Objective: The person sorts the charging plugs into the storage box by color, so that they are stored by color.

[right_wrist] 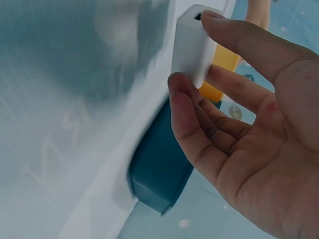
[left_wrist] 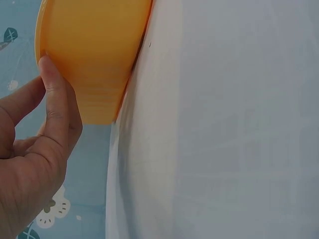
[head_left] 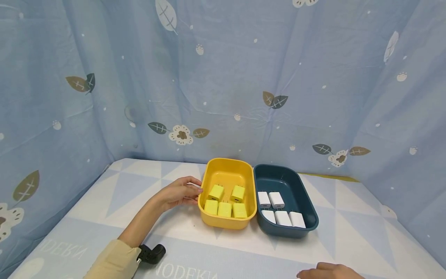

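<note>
A yellow bin (head_left: 228, 222) stands on the table with several yellow plug-in chargers (head_left: 224, 209) inside, most of them along its near end. My left hand (head_left: 181, 192) touches the bin's left side, fingertips against the outer wall near the rim. Directly right of it is a dark blue bin (head_left: 289, 231), with several white chargers (head_left: 283, 218) in its near left part. At the bottom edge of the head view only part of my right hand (head_left: 329, 271) shows. Its wrist view shows the thumb and fingers pinching a white charger (right_wrist: 192, 47), port end up.
A patterned cloth (head_left: 209, 248) covers the table. Blue curtains (head_left: 223, 77) with leaf and flower prints hang behind and at both sides. A black wrist device (head_left: 152, 254) is strapped at the left sleeve.
</note>
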`<state>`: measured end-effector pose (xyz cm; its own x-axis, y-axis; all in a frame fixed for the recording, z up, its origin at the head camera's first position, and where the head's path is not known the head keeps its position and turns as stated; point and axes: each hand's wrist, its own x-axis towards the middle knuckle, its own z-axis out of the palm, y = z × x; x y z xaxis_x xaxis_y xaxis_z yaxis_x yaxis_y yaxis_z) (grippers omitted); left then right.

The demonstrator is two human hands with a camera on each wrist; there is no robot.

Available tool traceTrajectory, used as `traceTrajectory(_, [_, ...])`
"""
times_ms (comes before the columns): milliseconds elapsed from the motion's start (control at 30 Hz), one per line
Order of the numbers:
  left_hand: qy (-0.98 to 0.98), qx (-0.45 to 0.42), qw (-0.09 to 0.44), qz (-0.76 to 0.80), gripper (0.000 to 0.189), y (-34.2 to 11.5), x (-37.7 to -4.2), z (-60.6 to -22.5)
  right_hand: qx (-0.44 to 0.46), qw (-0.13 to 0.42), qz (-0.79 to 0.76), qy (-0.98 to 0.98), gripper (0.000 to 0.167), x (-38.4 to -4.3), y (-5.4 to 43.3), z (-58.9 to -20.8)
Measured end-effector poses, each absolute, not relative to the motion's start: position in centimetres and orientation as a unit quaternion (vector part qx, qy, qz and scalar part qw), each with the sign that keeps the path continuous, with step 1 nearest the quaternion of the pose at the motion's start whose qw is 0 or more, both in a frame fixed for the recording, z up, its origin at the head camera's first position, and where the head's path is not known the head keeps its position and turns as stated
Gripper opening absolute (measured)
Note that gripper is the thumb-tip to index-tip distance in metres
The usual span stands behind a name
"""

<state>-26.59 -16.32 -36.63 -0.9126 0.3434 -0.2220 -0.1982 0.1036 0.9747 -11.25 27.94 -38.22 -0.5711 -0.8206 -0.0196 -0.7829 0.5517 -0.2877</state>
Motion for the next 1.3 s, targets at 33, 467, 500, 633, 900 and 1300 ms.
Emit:
traceTrajectory(33, [0.715, 0.052, 0.203, 0.667, 0.040, -16.3, -26.6, -36.6, -0.433, 0.101, -0.138, 0.885, 0.034, -11.3, 28.0, -38.0])
traceTrajectory(467, [0.714, 0.061, 0.202, 0.668, 0.041, -16.4, -26.5, -36.7, -0.374, 0.161, -0.237, 0.882, 0.043, -12.4, 29.2, -35.5])
traceTrajectory(500, [0.713, 0.061, 0.202, 0.668, 0.041, -16.4, -26.5, -36.7, -0.374, 0.161, -0.243, 0.881, 0.044, -12.5, 29.2, -35.2])
traceTrajectory(633, [0.712, 0.059, 0.203, 0.670, 0.040, -16.3, -26.6, -36.8, -0.360, 0.179, -0.273, 0.874, 0.051, -12.9, 29.1, -34.4])
traceTrajectory(900, [0.711, 0.056, 0.203, 0.671, 0.037, -16.3, -26.6, -36.9, -0.314, 0.184, -0.300, 0.882, 0.050, -13.5, 28.8, -33.0])
traceTrajectory(1300, [0.709, 0.058, 0.204, 0.673, 0.037, -16.4, -26.7, -36.8, -0.348, 0.057, -0.265, 0.898, 0.051, -15.4, 29.2, -31.8])
